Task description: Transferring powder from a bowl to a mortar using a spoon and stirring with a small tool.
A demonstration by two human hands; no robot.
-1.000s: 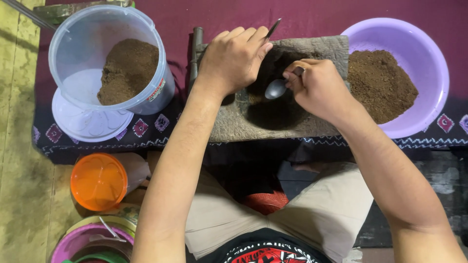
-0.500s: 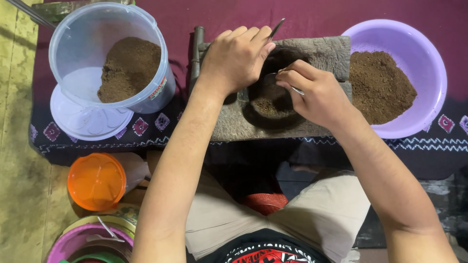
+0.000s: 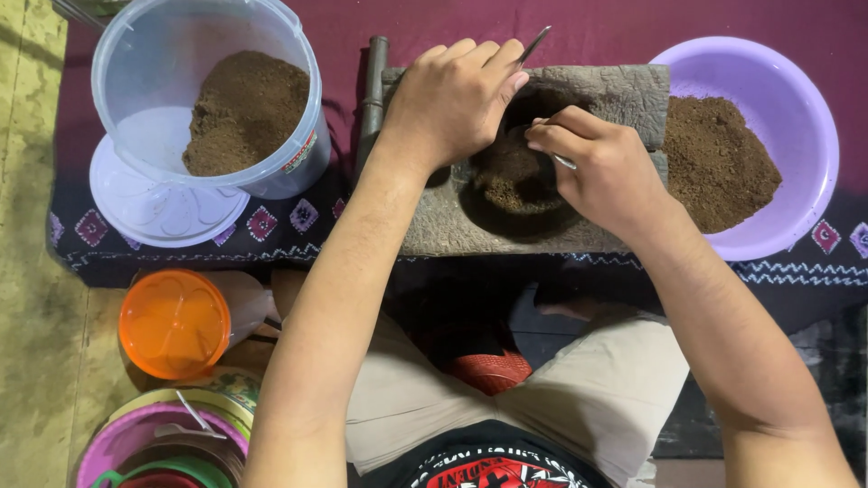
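Observation:
A grey stone block (image 3: 624, 95) with a round hollow lies on the maroon cloth, and the hollow holds dark brown powder (image 3: 511, 176). My left hand (image 3: 452, 99) rests on the block's upper left rim, fingers curled over the hollow; a thin metal handle (image 3: 535, 42) sticks out past its fingertips. My right hand (image 3: 606, 172) is over the hollow's right side, pinching a metal spoon (image 3: 565, 162) whose bowl is hidden in the powder.
A lilac bowl (image 3: 787, 81) of brown powder sits right of the block. A clear plastic tub (image 3: 136, 72) with more powder stands at the left on a white lid (image 3: 154, 212). An orange-lidded jar (image 3: 174, 323) and stacked bowls (image 3: 136, 434) are on the floor.
My right hand moved left and down into the hollow; the spoon's bowl, visible a second ago, is now buried under my fingers. The left hand stayed put.

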